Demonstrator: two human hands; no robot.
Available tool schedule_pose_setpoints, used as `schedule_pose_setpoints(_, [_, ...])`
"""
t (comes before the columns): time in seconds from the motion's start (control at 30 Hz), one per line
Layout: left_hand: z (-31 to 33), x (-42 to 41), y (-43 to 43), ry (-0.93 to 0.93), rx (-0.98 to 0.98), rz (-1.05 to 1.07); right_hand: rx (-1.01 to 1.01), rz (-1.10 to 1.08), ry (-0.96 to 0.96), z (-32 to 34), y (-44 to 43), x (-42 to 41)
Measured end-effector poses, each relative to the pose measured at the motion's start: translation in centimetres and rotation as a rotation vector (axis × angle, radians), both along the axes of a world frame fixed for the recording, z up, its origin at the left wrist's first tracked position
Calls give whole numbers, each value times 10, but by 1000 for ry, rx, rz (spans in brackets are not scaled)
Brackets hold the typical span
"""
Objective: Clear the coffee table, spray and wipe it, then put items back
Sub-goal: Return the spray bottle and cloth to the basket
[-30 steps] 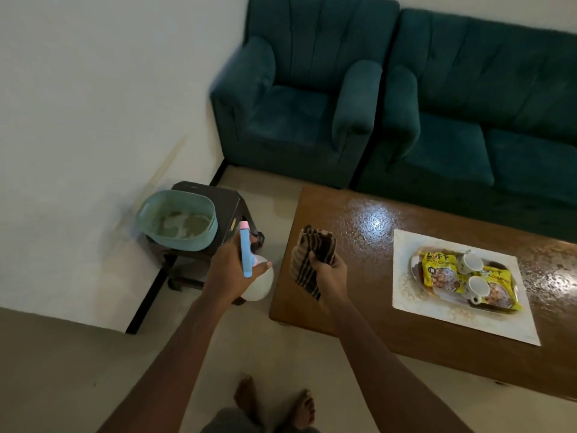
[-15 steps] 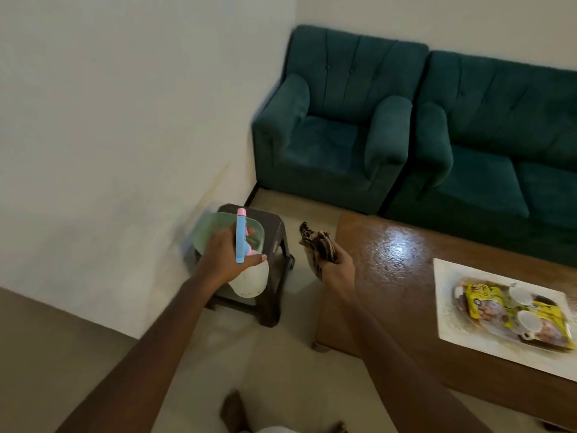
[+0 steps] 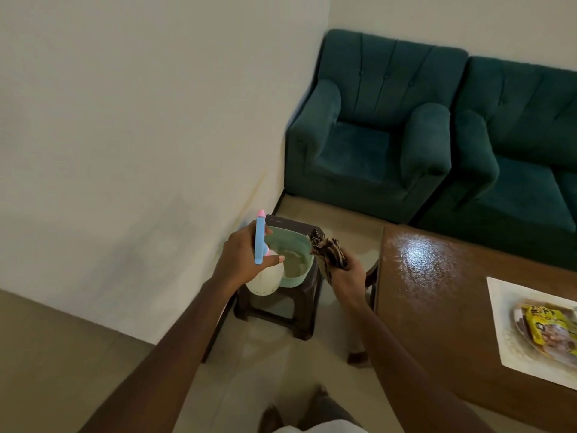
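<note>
Spray bottle (image 3: 260, 245) sits in the left hand (image 3: 240, 260), held up over the dark stool (image 3: 290, 304) by the wall, well off the coffee table surface (image 3: 437, 307); the grip is wrapped tight round its neck, thumb laid across the front below the blue and pink trigger head. I'd guess it is light plastic, stiff enough to squeeze, with whatever liquid is in the round white belly shifting the weight low, so the neck is the sensible place to hold it. How full it is I cannot tell. Beside it the right hand (image 3: 346, 273) has its grip bunched shut on a dark striped cloth (image 3: 327, 250), soft and limp, likely damp and easy to wring or drop in a heap. Just behind both hands a pale green basin (image 3: 296, 260) rests on the stool, with what looks like murky water inside, though the hands cover part of its rim. The surface shines wet near its corner. At the right edge a white mat (image 3: 512, 335) with a yellow snack packet (image 3: 546, 323) on a tray is cut off by the frame, so what else lies there is unseen. A green armchair (image 3: 368, 135) stands beyond.
</note>
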State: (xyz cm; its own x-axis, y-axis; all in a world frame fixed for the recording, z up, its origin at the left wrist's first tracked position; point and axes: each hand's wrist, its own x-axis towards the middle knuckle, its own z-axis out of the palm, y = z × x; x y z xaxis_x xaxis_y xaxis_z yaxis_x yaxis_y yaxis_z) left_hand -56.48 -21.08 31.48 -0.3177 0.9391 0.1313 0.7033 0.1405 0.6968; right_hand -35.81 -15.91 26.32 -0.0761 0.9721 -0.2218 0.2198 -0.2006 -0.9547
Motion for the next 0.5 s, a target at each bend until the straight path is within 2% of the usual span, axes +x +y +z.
schedule_pose_setpoints(0.27, [-22,-41,41,-32,-28,-33,28,73,-16,-23,36,-46])
schedule_pose_setpoints(0.5, [-44,-64,83,-72,-71,-50,-41,89,-47,-50,77,-72])
